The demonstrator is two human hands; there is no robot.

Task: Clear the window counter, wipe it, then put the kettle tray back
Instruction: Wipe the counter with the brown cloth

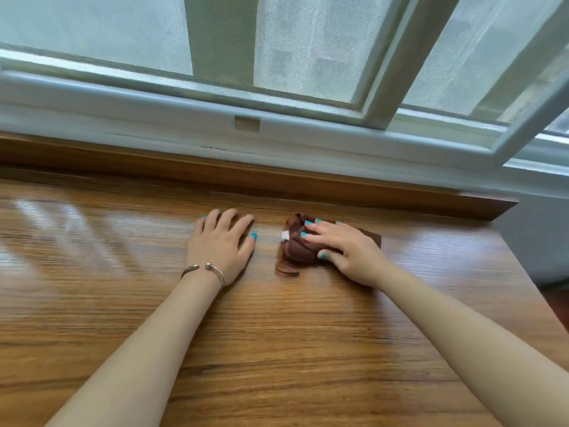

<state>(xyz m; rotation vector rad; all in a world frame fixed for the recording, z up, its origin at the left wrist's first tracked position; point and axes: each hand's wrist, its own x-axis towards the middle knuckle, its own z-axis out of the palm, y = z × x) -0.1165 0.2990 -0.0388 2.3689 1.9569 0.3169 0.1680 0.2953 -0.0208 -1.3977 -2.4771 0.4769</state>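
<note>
Wide wooden counter point(277, 349), glossy grain, filling the lower half from 3 o'clock round to 9 o'clock, pale window reflections streaking its 9 o'clock side. Window point(308, 57) across the whole 12 o'clock band, mesh screen behind white frames, one sash frame point(523, 118) angled in at 2 o'clock. Low wooden ledge point(277, 177) running between counter and window frame, ending in a cut corner at 3 o'clock. Small tan rectangular patch point(247, 123) on the white frame, just above centre.

Two bare forearms reaching in from 5 and 7 o'clock toward centre. Left hand point(220, 245) flat on the counter, palm down, fingers straight and spread loosely, gripping nothing; teal nails. Right hand point(345, 251) just toward 3 o'clock of it, well apart from it, pressing down on a bunched brown cloth point(300, 248), fingers laid over the top and thumb curled against its near side, so grasping the cloth lightly. Cloth lying on the counter near centre, slightly toward 2 o'clock, a strip trailing at 7 o'clock of the bunch and a small white tag point(284, 235) poking out at its 9 o'clock edge. Thin metal bangle point(204, 269) around the left wrist. Kettle tray not in view.
</note>
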